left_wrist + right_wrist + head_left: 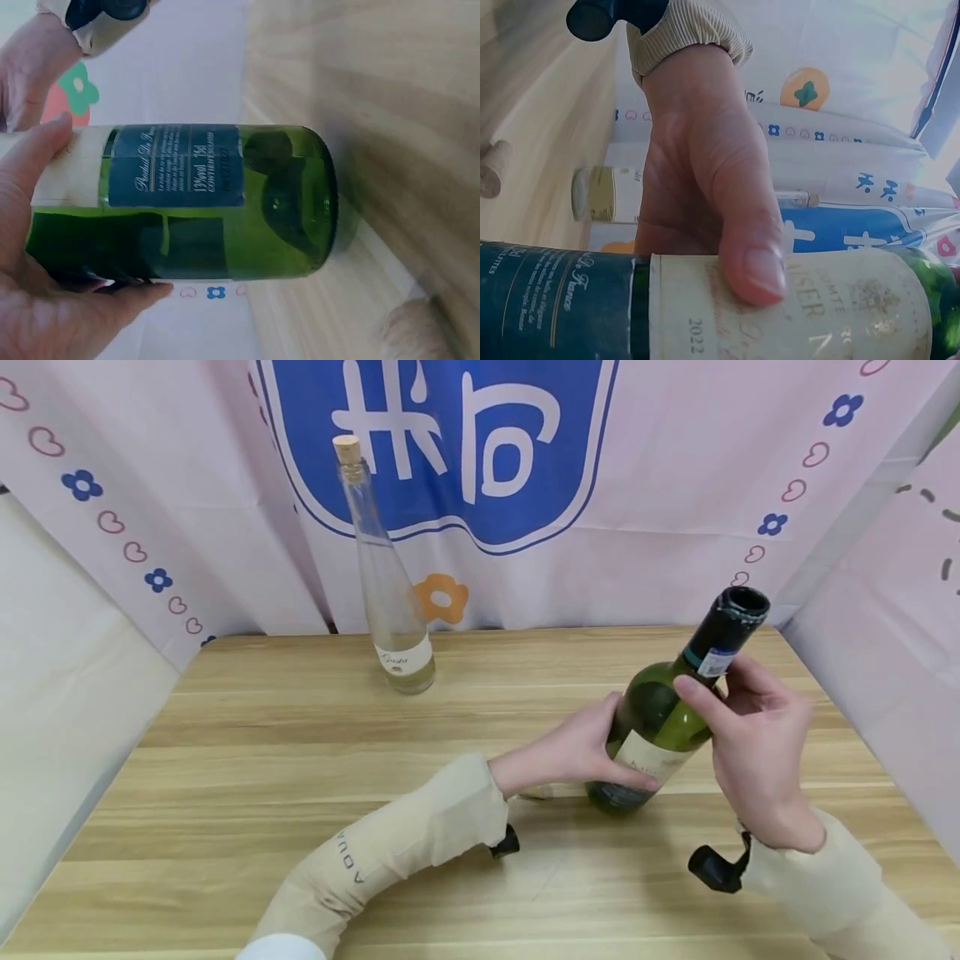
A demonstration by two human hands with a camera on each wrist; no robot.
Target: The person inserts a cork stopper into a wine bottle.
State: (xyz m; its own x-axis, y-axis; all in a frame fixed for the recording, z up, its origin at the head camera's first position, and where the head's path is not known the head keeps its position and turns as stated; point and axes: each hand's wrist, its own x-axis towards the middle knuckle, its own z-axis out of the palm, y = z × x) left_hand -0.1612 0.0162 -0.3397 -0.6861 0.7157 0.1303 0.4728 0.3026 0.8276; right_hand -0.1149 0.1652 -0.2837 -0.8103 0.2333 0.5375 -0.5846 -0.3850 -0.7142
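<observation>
- A green wine bottle (pixel 660 727), tilted with its open mouth toward the upper right, is held at the right centre of the wooden table (pixel 300 760).
- Its labelled body is gripped by the left hand (pixel 570 752).
- Its shoulder and neck are clasped by the right hand (pixel 757 743).
- A clear corked bottle (pixel 386 585) is seen upright at upper centre.
- A loose cork (pixel 493 169) is seen lying on the table.
</observation>
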